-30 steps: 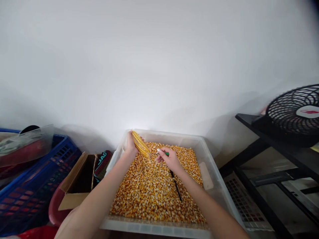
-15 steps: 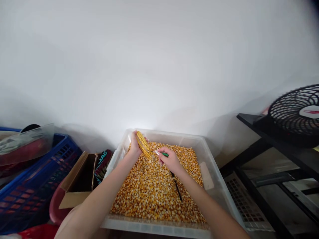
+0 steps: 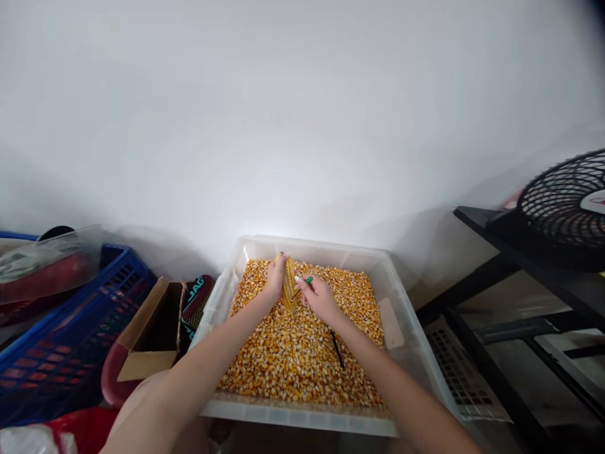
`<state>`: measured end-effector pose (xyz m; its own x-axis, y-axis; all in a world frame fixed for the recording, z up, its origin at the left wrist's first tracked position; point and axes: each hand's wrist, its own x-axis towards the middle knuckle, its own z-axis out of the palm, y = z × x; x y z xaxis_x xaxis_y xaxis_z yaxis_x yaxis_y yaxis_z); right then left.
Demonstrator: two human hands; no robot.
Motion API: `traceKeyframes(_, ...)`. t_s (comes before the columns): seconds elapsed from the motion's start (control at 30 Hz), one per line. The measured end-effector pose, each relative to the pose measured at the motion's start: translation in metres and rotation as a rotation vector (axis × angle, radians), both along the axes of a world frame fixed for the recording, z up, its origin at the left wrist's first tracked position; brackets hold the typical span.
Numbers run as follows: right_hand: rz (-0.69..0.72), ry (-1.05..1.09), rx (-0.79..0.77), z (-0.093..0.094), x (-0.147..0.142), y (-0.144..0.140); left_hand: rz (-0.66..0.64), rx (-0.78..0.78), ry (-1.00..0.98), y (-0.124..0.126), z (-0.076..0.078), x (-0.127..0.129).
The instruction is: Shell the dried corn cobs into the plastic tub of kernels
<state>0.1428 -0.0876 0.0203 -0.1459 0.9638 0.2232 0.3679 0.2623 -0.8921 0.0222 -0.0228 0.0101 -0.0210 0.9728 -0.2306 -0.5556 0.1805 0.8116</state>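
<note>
Fingers (image 3: 276,272) of the left hand (image 3: 274,280) are wrapped around a corn cob (image 3: 289,287), which is held nearly upright above the far end of a translucent plastic bin (image 3: 302,419). Rows of hard, glossy yellow kernels are seen along the cob's tapered cylinder. A slim tool with a green handle (image 3: 308,280) is pinched in the closed fingers of the right hand (image 3: 320,299), and its thin metal tip is laid against the cob's side. The rectangular bin is filled with a bed of loose kernels (image 3: 293,353), orange-yellow and pebbly in texture. A narrow black rod (image 3: 337,350) is seen lying on the kernels beside the right forearm. To the left of the bin, an open cardboard box (image 3: 146,340) and a blue latticed plastic crate (image 3: 61,340) are set side by side. At the right, a round black wire fan grille (image 3: 562,202) is carried on a dark metal shelf (image 3: 534,258).
</note>
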Motion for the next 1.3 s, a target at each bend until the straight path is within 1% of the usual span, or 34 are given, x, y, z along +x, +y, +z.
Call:
traceKeyframes(0.07,0.017,-0.096,0.034,-0.003,-0.001,-0.001,0.024,0.027,0.021,-0.001,-0.005,0.004)
traceKeyframes(0.13,0.024,-0.14,0.051,-0.004,-0.002,-0.002,0.043,0.06,0.053,-0.001,-0.006,0.005)
traceKeyframes(0.23,0.012,-0.17,0.067,-0.004,0.0,0.001,0.051,0.111,0.124,-0.002,-0.001,0.004)
traceKeyframes(0.33,-0.072,-0.243,0.067,-0.008,0.005,0.007,0.046,0.129,0.18,-0.001,0.005,-0.002)
traceKeyframes(0.4,-0.111,-0.268,0.039,-0.012,0.008,0.011,0.065,0.129,0.188,0.002,0.007,-0.006)
traceKeyframes(0.47,-0.075,-0.192,-0.027,-0.017,0.007,0.013,0.091,0.118,0.176,0.005,0.007,-0.009)
traceKeyframes(0.57,0.013,-0.001,-0.092,-0.022,-0.001,0.009,0.106,0.092,0.181,0.007,0.004,-0.01)
traceKeyframes(0.63,0.021,0.016,-0.051,-0.021,-0.006,0.005,0.097,0.115,0.218,0.006,0.002,-0.008)
traceKeyframes(0.73,-0.012,-0.094,0.061,-0.019,-0.008,0.002,0.121,0.18,0.288,0.004,-0.001,-0.005)
traceKeyframes(0.8,-0.023,-0.148,0.099,-0.02,-0.008,0.002,0.157,0.2,0.328,0.004,-0.002,-0.003)
traceKeyframes(1.0,0.02,-0.123,0.109,-0.03,-0.008,0.006,0.189,0.244,0.416,0.002,0.0,-0.001)
traceKeyframes(1.17,-0.03,-0.171,0.107,-0.027,-0.01,0.01,0.182,0.314,0.507,-0.002,0.003,0.001)
traceKeyframes(1.3,-0.033,-0.241,0.124,-0.028,-0.013,0.014,0.167,0.346,0.544,-0.003,0.0,0.004)
